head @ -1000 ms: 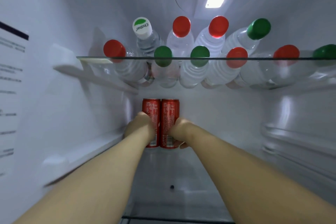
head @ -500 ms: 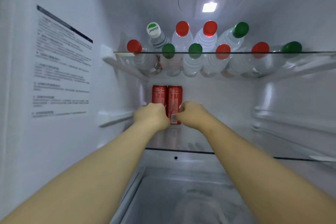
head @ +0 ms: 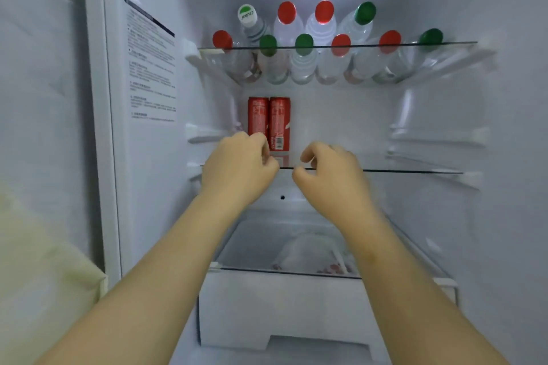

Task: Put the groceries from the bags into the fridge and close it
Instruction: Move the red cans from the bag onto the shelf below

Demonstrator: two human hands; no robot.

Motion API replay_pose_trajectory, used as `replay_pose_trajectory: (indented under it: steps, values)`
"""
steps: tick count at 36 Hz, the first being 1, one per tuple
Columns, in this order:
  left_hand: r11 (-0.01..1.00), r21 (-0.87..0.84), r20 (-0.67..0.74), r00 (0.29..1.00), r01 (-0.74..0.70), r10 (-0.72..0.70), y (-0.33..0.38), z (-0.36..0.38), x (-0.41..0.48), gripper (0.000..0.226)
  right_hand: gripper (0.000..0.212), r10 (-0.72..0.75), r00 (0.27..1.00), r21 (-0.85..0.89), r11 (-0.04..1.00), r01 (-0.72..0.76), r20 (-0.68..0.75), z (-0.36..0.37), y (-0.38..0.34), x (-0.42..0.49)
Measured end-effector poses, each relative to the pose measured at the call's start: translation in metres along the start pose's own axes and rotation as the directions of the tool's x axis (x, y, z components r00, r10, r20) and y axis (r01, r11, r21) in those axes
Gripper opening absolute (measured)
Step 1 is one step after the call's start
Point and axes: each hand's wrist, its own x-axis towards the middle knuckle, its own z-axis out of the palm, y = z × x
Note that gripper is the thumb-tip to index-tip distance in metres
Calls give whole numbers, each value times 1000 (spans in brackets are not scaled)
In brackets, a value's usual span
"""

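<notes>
Step in hand, I'd say: stocking drinks in the white fridge [head: 341, 115]. Two tall slim red metal cans [head: 280, 121] stand upright, touching, at the back of the middle clear glass shelf [head: 415, 171], approx 11 o'clock from frame centre. Left hand [head: 238, 170] & right hand [head: 330, 176] hover apart by the shelf's front edge, fingers loosely curled, gripping nothing. The left one overlaps the left can's base; contact unclear. Next move prob calls for fetching more from the bags, not in view. Closing up comes last. Writing: white bottle cap [head: 247, 13] w/ green patch, approx 12 o'clock, reads roughly "Cestbon". Can print & wall sticker [head: 151, 68] are too small to read.
</notes>
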Motion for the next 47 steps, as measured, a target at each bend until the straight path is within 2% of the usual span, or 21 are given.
replay_pose_trajectory:
  steps: [4,9,15,19,24,29,33,36,40,47]
  values:
    - [994,-97,23,999,-42,44,4,-6,-45,18,28,42,999,-3,999,-42,31,-4,-2,-53]
    - [978,-204,178,981,-45,82,7,-7,-107,19,29,181,980,-32,983,-179,87,-7,-1,-123]
    - [954,-296,325,933,-56,156,21,-4,-179,22,30,368,924,-129,926,-354,104,-20,2,-212]
    - [922,-376,434,862,-92,263,50,-6,-226,21,32,513,850,-160,855,-493,122,-39,4,-270]
    - [876,-458,527,747,-152,405,96,-11,-276,23,31,642,764,-202,757,-621,57,-77,11,-338]
    - [810,-559,548,653,-179,523,159,-30,-329,24,26,771,634,-244,605,-758,-62,-133,19,-411]
    - [721,-653,531,539,-231,654,221,-55,-384,23,28,832,533,-307,474,-825,-151,-195,16,-480]
    - [634,-731,487,457,-254,744,274,-81,-432,26,30,878,425,-314,349,-883,-220,-245,7,-539]
    - [486,-829,404,304,-276,862,340,-127,-502,24,29,901,271,-281,178,-943,-339,-314,-17,-620]
    - [193,-933,192,32,-303,981,431,-228,-623,25,30,835,1,-195,-128,-972,-550,-409,-82,-748]
